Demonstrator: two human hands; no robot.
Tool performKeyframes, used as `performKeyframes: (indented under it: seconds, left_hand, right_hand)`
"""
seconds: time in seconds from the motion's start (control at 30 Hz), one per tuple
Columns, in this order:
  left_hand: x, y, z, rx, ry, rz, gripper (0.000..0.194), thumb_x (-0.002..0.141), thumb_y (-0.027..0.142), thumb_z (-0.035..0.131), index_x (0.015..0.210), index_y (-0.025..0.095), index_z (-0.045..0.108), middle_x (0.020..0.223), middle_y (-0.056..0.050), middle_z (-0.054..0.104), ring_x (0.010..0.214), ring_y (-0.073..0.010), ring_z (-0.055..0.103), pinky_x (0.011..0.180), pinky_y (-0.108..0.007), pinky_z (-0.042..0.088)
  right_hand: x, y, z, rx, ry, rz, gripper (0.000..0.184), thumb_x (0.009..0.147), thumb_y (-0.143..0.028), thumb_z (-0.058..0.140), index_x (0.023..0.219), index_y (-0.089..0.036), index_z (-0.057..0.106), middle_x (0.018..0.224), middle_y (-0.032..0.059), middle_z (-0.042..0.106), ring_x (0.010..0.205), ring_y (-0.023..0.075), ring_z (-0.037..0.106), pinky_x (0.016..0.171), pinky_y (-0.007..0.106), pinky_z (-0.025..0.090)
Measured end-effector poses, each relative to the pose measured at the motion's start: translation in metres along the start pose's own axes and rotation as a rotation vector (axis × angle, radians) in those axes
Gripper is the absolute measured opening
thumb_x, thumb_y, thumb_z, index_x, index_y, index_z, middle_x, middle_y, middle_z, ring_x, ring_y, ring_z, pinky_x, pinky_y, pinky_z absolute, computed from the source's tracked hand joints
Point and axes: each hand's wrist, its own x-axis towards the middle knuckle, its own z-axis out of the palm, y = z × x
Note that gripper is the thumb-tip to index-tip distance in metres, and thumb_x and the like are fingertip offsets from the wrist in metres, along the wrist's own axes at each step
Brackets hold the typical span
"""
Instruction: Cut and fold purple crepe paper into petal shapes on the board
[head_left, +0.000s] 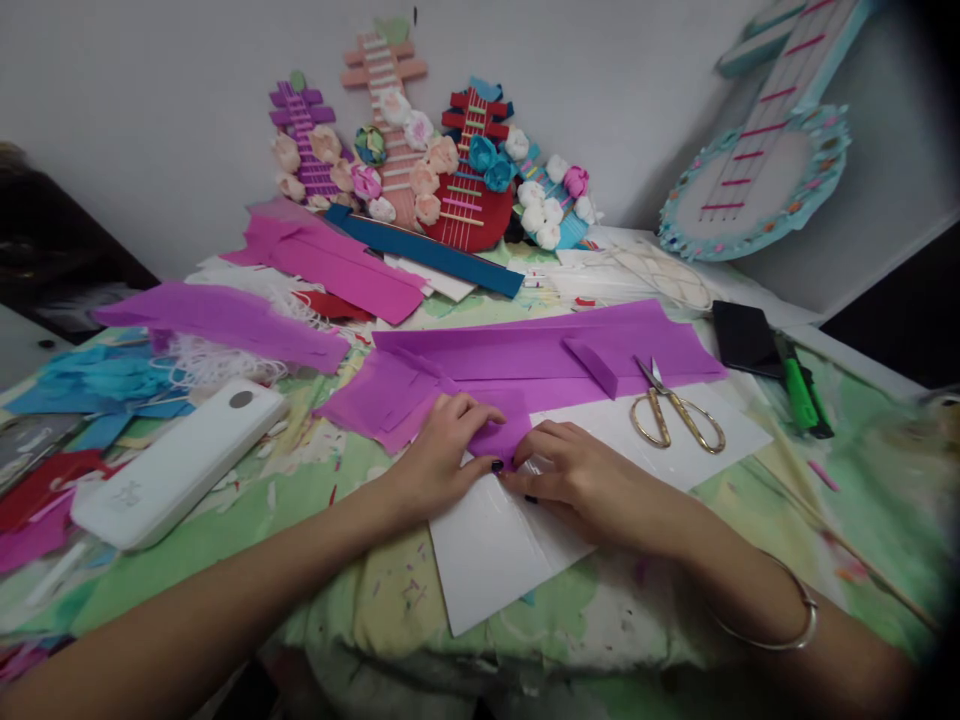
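A small piece of purple paper [511,418] lies on a white board [491,575] in the middle of the head view. At its near edge, my left hand [439,455] has curled fingers and thumb on the paper. Facing it, my right hand [581,478] pinches the same edge, with the fingertips of both hands almost meeting. How far the edge is folded is hidden by the fingers. Beyond lies a long purple sheet [487,350] with a folded purple strip [591,366] on top. Gold-handled scissors [682,405] rest partly open on the board, right of my hands.
A white power bank [180,465] and blue paper [90,375] are at left. Toward the right lie a black flat object [745,337] and a green cutter [801,392]. Flower-decorated paper guitars [469,190] lean against the wall behind a dark blue strip [427,250].
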Motion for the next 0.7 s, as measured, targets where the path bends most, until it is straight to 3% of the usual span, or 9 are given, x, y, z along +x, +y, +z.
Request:
performKeyframes:
  seconds: [0.37, 0.53, 0.7]
  left_hand:
    - [-0.003, -0.008, -0.007, 0.001, 0.084, -0.052, 0.039, 0.079, 0.003, 0.048, 0.113, 0.019, 0.053, 0.106, -0.008, 0.049, 0.104, -0.0252, 0.044, 0.092, -0.046, 0.041]
    - [-0.008, -0.009, -0.007, 0.01, 0.155, 0.031, 0.031, 0.081, 0.002, 0.048, 0.105, 0.018, 0.056, 0.105, -0.008, 0.054, 0.104, -0.0232, 0.048, 0.091, -0.042, 0.044]
    - [-0.012, -0.012, -0.011, 0.046, 0.122, 0.176, 0.023, 0.087, 0.005, 0.043, 0.094, 0.018, 0.06, 0.117, -0.008, 0.059, 0.114, -0.0217, 0.051, 0.097, -0.04, 0.042]
  right_hand:
    - [0.0, 0.001, 0.002, 0.011, 0.025, -0.004, 0.025, 0.091, -0.014, 0.05, 0.106, -0.021, 0.069, 0.101, 0.0091, 0.059, 0.093, 0.02, 0.051, 0.082, 0.036, 0.04]
    - [0.0, 0.001, 0.002, 0.007, 0.028, -0.004, 0.024, 0.091, -0.016, 0.05, 0.105, -0.022, 0.069, 0.101, 0.0084, 0.06, 0.092, 0.0199, 0.051, 0.082, 0.036, 0.041]
    - [-0.003, 0.006, -0.004, 0.001, 0.072, -0.02, 0.019, 0.091, -0.022, 0.054, 0.099, -0.02, 0.071, 0.097, 0.0087, 0.062, 0.096, 0.0208, 0.053, 0.085, 0.039, 0.042]
